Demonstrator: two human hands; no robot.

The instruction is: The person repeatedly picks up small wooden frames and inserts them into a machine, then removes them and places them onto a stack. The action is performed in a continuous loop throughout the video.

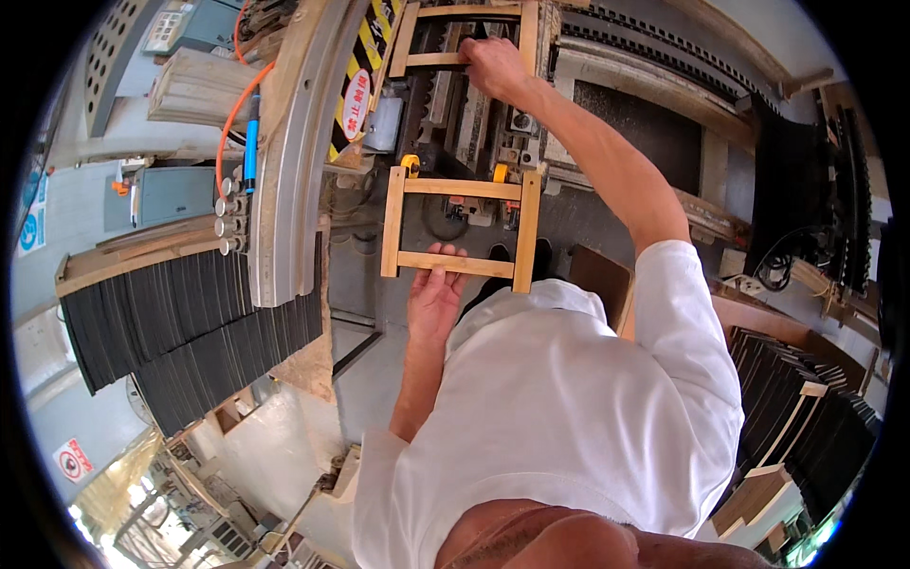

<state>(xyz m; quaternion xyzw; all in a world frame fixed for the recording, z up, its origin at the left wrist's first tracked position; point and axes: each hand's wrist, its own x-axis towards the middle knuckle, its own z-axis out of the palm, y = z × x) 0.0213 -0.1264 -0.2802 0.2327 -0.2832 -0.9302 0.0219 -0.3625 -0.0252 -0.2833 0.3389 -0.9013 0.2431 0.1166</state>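
Observation:
A pale wooden frame (462,188) with two side posts and two crossbars is held in front of my body. My left hand (436,299) grips its near crossbar, fingers behind and thumb in front. Farther off, a second, similar wooden frame (434,60) lies on the machine. My right hand (495,68) reaches out to that frame's near crossbar, its fingers curled in at the bar's right part. The fingertips are partly hidden, but the hand appears closed on the bar. Yellow round parts (500,173) of the machine show just beyond the nearer frame.
A metal rail (294,171) with a yellow-black striped panel (376,43) runs along the left. Chain tracks (664,52) stretch across the far right. Stacked dark slats (190,322) stand at left, more dark pieces (806,398) at lower right. An orange hose (237,114) hangs at upper left.

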